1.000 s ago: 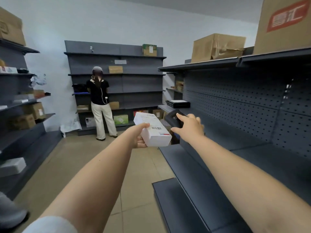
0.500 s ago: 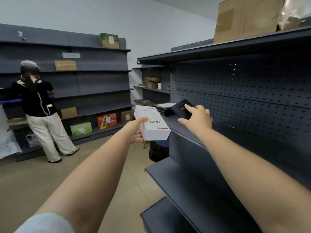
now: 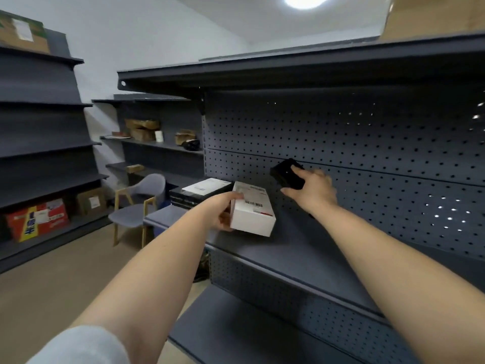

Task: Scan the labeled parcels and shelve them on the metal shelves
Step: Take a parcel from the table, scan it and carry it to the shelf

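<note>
White labelled parcel gripped in left hand above metal shelf, black scanner clutched in right hand just beside

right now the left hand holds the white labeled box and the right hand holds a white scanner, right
Not quite. The head view shows the left hand holding the white labeled box, but the scanner in the right hand is black, not white.

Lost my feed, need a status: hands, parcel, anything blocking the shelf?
Left hand grips white labelled parcel box over grey metal shelf. Right hand holds black scanner. Shelf spot ahead unobstructed.
</note>
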